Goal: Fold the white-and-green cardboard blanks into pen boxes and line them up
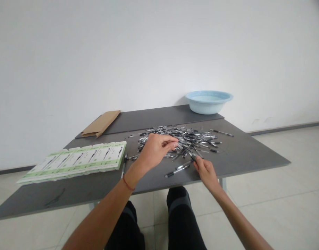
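Note:
A loose heap of clear pens with black grips (185,135) lies across the middle of the grey table. Over its near left side is my left hand (155,149), thumb and fingers pinched together; what is between the fingertips cannot be made out against the heap. My right hand (206,170) is closed at the heap's near edge, with pens (192,155) between thumb and fingers, pointing up and left toward my left fingertips. Between my hands and the table's front edge, a few separate pens (178,171) lie flat.
Flat white-and-green pen boxes (83,159) overlap in a row at left. Behind them lies a brown cardboard piece (102,123). A light blue basin (208,104) stands at the back right, near the wall. One stray pen (221,132) lies right of the heap.

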`<state>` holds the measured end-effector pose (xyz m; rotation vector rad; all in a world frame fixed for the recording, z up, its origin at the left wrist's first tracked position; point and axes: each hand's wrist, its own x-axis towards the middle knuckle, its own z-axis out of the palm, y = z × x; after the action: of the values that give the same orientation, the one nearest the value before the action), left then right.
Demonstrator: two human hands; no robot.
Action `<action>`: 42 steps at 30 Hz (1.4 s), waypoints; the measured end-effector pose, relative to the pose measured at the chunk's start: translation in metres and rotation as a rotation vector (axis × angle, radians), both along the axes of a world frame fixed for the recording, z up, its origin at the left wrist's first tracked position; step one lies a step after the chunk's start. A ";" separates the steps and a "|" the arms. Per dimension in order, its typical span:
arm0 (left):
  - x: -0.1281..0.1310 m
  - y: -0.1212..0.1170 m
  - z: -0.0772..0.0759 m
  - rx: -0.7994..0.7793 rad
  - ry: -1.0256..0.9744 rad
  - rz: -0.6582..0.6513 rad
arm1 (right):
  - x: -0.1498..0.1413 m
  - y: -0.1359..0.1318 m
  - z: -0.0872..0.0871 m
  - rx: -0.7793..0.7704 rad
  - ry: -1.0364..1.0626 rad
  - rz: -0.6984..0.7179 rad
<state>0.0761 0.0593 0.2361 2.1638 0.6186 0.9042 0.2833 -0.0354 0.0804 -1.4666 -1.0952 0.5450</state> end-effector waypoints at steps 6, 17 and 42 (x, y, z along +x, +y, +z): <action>0.003 -0.008 0.002 0.133 0.047 0.011 | -0.001 0.000 0.004 0.005 0.019 -0.010; -0.035 -0.007 0.045 0.862 0.090 0.470 | 0.001 0.001 -0.001 0.010 0.125 -0.059; 0.026 -0.028 0.015 0.463 0.258 -0.077 | 0.000 -0.004 0.005 0.006 0.019 -0.013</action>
<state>0.1017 0.0317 0.2508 2.7306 0.4748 0.7888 0.2829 -0.0393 0.0855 -1.4590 -1.0707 0.5452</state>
